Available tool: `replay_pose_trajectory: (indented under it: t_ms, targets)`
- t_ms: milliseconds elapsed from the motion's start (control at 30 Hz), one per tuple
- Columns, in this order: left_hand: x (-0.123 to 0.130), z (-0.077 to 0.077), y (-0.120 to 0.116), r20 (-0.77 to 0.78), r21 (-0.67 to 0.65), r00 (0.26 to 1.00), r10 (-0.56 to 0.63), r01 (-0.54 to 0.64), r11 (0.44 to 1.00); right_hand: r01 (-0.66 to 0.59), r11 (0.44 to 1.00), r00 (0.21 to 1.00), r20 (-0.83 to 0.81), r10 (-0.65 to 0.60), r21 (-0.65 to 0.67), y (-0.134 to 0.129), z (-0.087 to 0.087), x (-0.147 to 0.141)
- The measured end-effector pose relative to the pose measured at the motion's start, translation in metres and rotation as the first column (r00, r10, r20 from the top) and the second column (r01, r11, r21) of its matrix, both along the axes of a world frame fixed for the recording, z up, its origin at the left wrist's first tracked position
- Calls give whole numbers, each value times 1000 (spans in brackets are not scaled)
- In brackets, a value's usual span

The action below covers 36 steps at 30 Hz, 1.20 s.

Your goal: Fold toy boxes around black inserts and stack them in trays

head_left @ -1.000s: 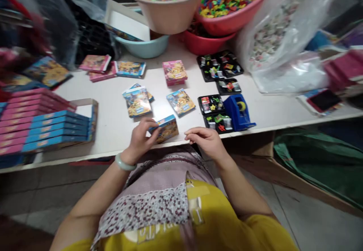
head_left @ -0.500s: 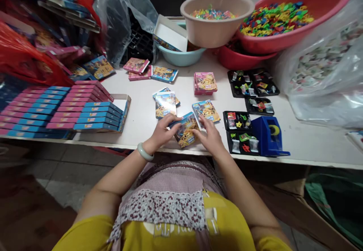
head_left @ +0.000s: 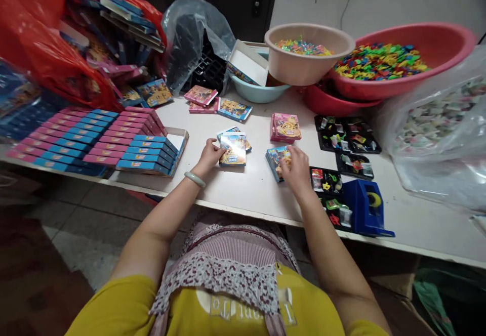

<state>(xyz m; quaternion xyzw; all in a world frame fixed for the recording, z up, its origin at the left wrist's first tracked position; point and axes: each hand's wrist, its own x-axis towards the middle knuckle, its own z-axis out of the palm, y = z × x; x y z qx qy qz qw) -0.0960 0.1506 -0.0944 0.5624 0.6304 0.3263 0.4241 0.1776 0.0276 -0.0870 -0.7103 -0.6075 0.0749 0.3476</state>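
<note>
My left hand (head_left: 210, 156) pinches the left edge of a small blue cardboard box (head_left: 234, 150), which lies face up on the table and reflects the light. Partly under that box is another blue box, with only its top and right side showing. Further right, my right hand (head_left: 297, 170) is closed over a blue cardboard box (head_left: 274, 163); it seems to rest on a second one, though the fingers cover part of it. Behind my right hand stands a short stack of pink boxes (head_left: 286, 126).
Black trays (head_left: 347, 133) of small toys and a blue tape dispenser (head_left: 367, 209) are on the right. Rows of pink and blue boxes (head_left: 102, 138) fill the left. Basins of plastic pieces, including a pink basin (head_left: 448, 47), stand at the back.
The box held between both hands has gone to the right, onto the blue box there, under my right hand. My left hand has moved left to the other blue box. The view has shifted.
</note>
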Motion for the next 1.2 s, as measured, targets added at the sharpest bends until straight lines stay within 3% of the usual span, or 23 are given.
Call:
replay_pose_trajectory:
  t_ms: [67,133,200,267,367,467,600,667,733,800,900,967,1100,1133,1200]
  targets:
    - [1,2,-9,62,12,998,-29,28,1000,-157,987,975,-153,162,41,-1,2,-30]
    - [-2,3,-26,195,92,969,-148,132,987,-236,970,903,-357,240,54,-1,1,-56]
    - [-5,1,-49,313,228,894,-321,257,939,-221,973,819,-530,219,61,-5,-4,-73]
    - [-9,-4,-74,334,327,833,-441,337,883,-161,983,770,-612,180,87,-14,-12,-81]
    - [-13,-13,-103,249,404,824,-510,390,828,-95,980,782,-595,183,175,-37,-25,-82]
    - [-17,-17,-116,97,513,814,-572,452,730,-131,962,825,-512,240,240,-57,-32,-78]
    - [-20,-9,-116,-96,605,800,-592,520,603,-263,931,866,-362,344,253,-66,-21,-67]
    - [-17,-3,-113,-112,636,823,-558,490,596,-310,923,886,-282,368,228,-63,-10,-62]
    - [-10,2,-111,-38,657,855,-516,411,632,-310,929,901,-250,354,201,-57,-2,-60]
    - [-3,5,-111,109,621,872,-476,314,718,-266,946,893,-323,314,185,-53,2,-61]
    - [3,8,-112,297,503,852,-431,244,829,-191,963,812,-522,263,188,-52,3,-66]
    - [0,11,-112,303,505,825,-478,286,814,-213,954,783,-547,295,210,-56,5,-67]
    - [-7,22,-113,180,621,743,-644,422,661,-364,905,817,-390,424,221,-66,19,-68]
    - [-7,25,-114,171,624,739,-651,430,652,-365,906,828,-371,421,214,-68,23,-70]
    - [-4,30,-115,179,589,762,-623,424,688,-309,933,851,-383,359,187,-68,30,-74]
